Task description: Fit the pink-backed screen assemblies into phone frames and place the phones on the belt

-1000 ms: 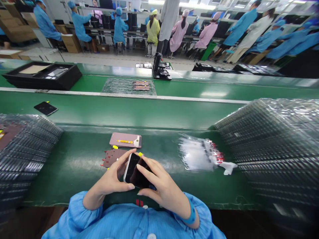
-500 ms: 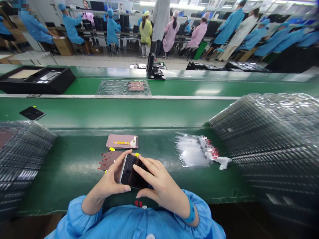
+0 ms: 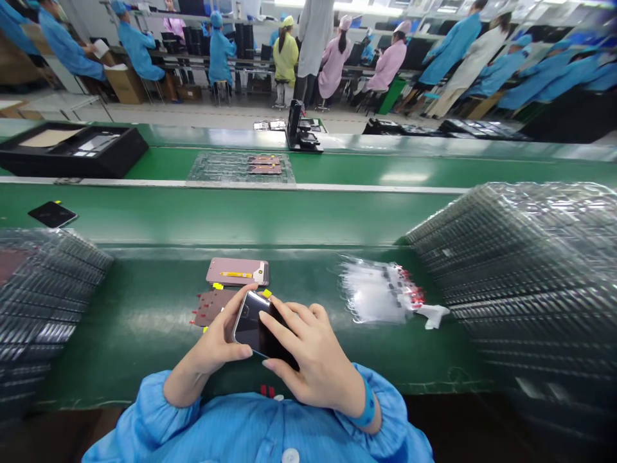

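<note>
Both of my hands hold a dark-faced smartphone (image 3: 253,328) above the green bench, with its silver edge showing. My left hand (image 3: 212,337) grips its left side, and my right hand (image 3: 308,347) spreads over its right part. Just beyond my left hand lies a brownish-red sheet (image 3: 213,307) with yellow tabs. Above that sits a pink-backed phone panel (image 3: 237,272) with a yellow strip on it. A sleeve of my blue gown (image 3: 180,392) shows at each arm, and a blue band (image 3: 367,405) circles my right wrist.
A heap of clear plastic bags (image 3: 373,292) lies to my right. Large stacks of clear trays (image 3: 511,276) rise at the right, with more (image 3: 43,283) at the left. A belt beyond carries a black phone (image 3: 52,214), a parts tray (image 3: 240,167) and a black box (image 3: 72,151). Co-workers in gowns sit farther back.
The phone has turned in my hands, its top edge tilting toward the right and more of its dark face showing. The whole view has shifted slightly.
</note>
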Motion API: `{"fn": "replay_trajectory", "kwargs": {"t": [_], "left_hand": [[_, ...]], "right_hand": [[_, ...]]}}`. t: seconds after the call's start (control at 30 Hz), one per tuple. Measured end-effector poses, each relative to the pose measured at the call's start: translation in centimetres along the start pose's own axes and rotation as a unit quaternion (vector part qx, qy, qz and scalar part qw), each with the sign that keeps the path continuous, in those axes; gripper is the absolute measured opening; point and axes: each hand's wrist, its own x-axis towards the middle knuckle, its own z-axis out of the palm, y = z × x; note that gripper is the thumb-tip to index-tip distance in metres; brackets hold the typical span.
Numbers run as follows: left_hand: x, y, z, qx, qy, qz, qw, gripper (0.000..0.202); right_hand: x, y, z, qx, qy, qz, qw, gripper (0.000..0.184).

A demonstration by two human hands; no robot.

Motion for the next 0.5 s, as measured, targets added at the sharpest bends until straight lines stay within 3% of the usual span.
{"fn": "replay_trajectory", "kwargs": {"t": [0.37, 0.43, 0.5], "left_hand": [[0.5, -0.7, -0.3, -0.046, -0.012, 0.031, 0.998, 0.084], [0.9, -0.7, -0.3, -0.088, 0.025, 0.006, 0.996, 0.065], [1.4, -0.3, -0.6, -0.122, 0.081, -0.022, 0.989, 0.043]], "right_hand": [[0.1, -0.2, 0.2, -0.022, 0.014, 0.012, 1.0, 0.049], [0.2, 0.1, 0.6, -0.01, 0.043, 0.024, 0.999, 0.052], [0.0, 0.8, 1.1, 0.069, 0.072, 0.039, 0.994, 0.064]]}}
